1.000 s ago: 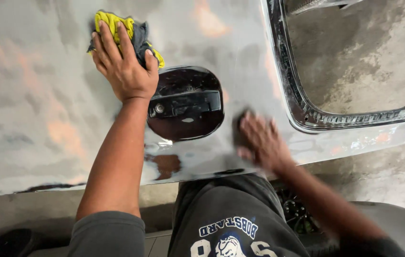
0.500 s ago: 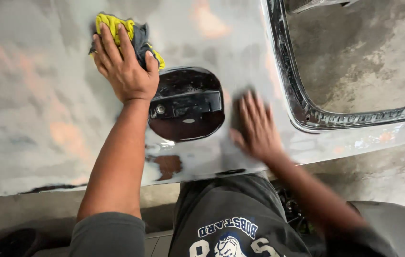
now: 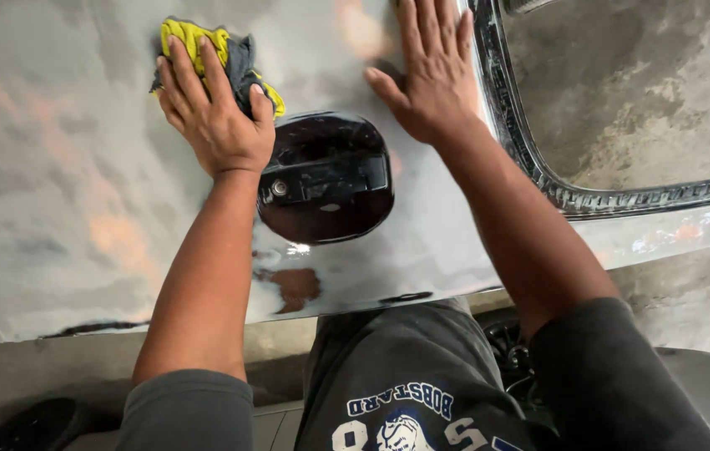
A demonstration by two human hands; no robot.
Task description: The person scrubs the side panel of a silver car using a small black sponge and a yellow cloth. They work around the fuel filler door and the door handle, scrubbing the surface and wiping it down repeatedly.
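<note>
Upper left of the frame, the left hand (image 3: 214,117) presses flat on a bunched yellow-and-grey cloth (image 3: 219,52) against the glossy grey car panel (image 3: 54,192), grip spread, not clenched. Just right sits the dark oval handle recess (image 3: 325,177); beyond it, the right hand (image 3: 430,71) lies open-palmed, grasping nothing.

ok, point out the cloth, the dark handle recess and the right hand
cloth (image 3: 204,42): head view, on its yellow fold above the left hand's fingers.
dark handle recess (image 3: 330,196): head view, on its lower glossy middle.
right hand (image 3: 434,79): head view, on the back of the hand.
</note>
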